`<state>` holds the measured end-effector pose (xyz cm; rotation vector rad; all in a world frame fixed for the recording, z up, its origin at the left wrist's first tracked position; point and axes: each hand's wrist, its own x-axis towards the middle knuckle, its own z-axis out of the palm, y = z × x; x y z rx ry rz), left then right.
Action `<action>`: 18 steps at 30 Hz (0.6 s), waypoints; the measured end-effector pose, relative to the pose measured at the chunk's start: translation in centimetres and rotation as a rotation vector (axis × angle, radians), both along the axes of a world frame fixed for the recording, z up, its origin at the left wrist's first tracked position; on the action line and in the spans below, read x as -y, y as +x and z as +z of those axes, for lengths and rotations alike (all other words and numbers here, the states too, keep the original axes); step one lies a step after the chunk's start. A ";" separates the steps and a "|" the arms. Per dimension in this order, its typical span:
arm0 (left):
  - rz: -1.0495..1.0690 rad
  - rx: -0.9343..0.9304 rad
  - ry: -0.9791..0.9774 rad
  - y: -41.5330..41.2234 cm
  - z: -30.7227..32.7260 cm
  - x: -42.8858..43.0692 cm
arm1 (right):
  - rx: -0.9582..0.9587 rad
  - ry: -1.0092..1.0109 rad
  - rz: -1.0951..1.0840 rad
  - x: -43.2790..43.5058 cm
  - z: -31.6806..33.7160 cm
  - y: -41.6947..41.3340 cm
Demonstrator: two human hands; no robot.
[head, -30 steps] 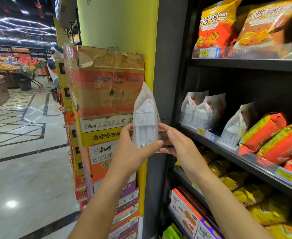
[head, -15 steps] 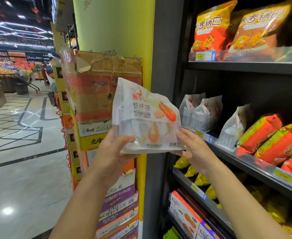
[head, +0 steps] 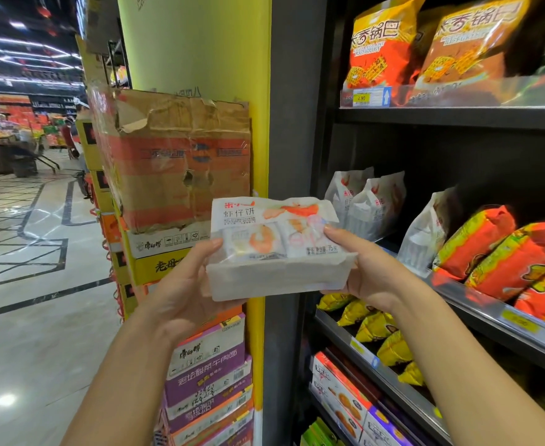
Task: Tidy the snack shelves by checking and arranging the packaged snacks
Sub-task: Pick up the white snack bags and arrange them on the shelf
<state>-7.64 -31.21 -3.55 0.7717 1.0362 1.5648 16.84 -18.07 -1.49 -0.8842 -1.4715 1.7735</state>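
Observation:
A white snack bag (head: 274, 249) printed with orange shrimp is held in front of me, left of the shelves, its front face tilted up toward me. My left hand (head: 184, 284) grips its left end, thumb on the front. My right hand (head: 364, 272) grips its right end, thumb on top. More white bags of the same kind (head: 367, 204) stand on the middle shelf (head: 490, 313), with one more (head: 425, 233) further right.
Orange and yellow snack bags (head: 496, 252) lie right of the white ones. Orange chip bags (head: 387, 46) fill the top shelf. Yellow packs (head: 374, 326) and boxes (head: 338, 394) sit lower. Stacked cartons (head: 181, 162) stand against a yellow pillar (head: 200, 43) at left. An aisle floor (head: 23, 284) lies beyond.
The bag turned from edge-on to showing its printed front, then tipped flatter and lower. Both hands stayed on its ends.

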 end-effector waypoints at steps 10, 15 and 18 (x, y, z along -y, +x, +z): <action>0.095 -0.252 0.050 1.3 -0.2 -2.8 | 0.006 0.203 0.028 -1.7 -0.9 1.7; 0.165 -0.295 0.126 2.8 -0.2 -5.2 | 0.164 0.408 -0.032 -3.5 0.2 3.4; 0.199 -0.335 0.166 3.9 -0.1 -7.2 | 0.336 0.599 -0.135 -5.1 1.5 5.0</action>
